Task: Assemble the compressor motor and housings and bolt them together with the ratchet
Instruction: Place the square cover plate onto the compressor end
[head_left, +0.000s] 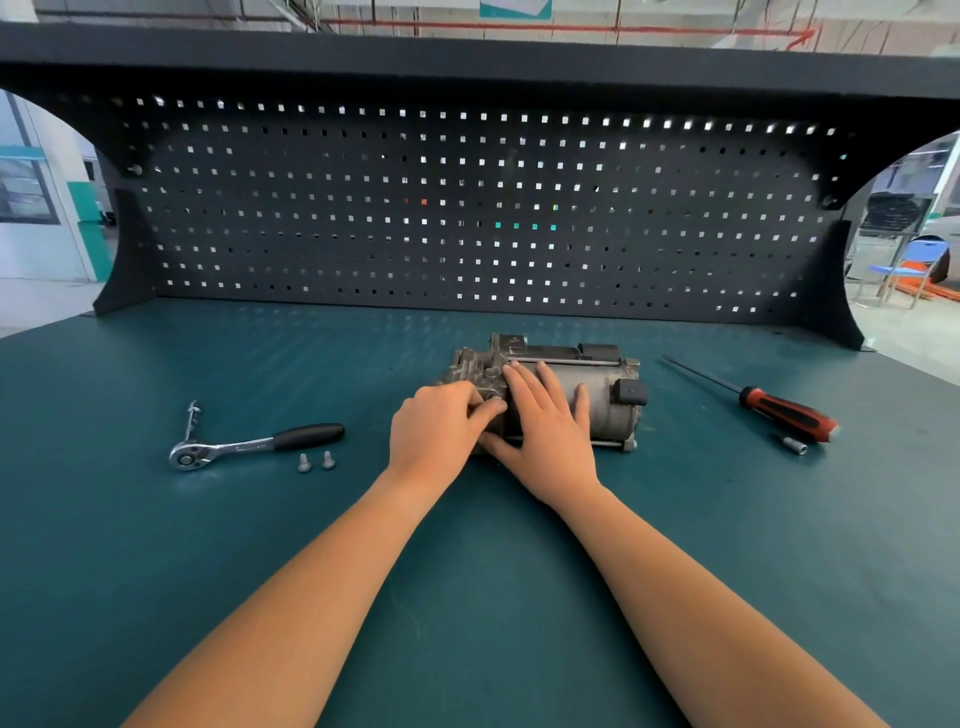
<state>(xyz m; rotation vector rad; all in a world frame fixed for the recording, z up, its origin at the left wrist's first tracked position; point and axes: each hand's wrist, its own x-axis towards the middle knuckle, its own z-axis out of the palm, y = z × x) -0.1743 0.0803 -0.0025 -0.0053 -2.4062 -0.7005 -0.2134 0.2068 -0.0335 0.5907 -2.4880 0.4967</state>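
Compressor (608, 374) lay on its side mid-bench, long axis left to right, both hands on it.

Bench (467, 597): teal mat, matte, faintly scuffed. Bare forearms reached in from the near edge.

Left hand (439, 423): fingers curled over the near end of the housing (470, 366), thumb tip at the joint. It gripped the casting. Could not tell whether a bolt was pinched under the fingertips.

Right hand (545, 431): flat and released, fingers spread straight over the motor (602, 415), pressing it down and toward the housing.

Step, as judged: seating the housing on the motor before bolting. To do it well:
- keep the right palm pushing along the axis so the joint closes evenly;
- line up the bolt holes before any bolt goes in;
- start bolts by finger and use the ratchet only once the threads run free.

The round motor would likely roll if the flat hand lifted.

Materials:
- housing: rough grey cast metal, ribbed and lumpy;
- motor: smooth dull cylinder, thin rods along its sides, black plastic plug (631, 392) on the right end.

Left of the hands: chrome ratchet (244, 446) with black grip; two short bolts (305, 462) just beside it. Right, well apart: screwdriver (784, 413) with red-and-black handle and long thin shaft; small socket (795, 445) just beside its handle.

Far: black pegboard (467, 208), square holes, daylight showing through.
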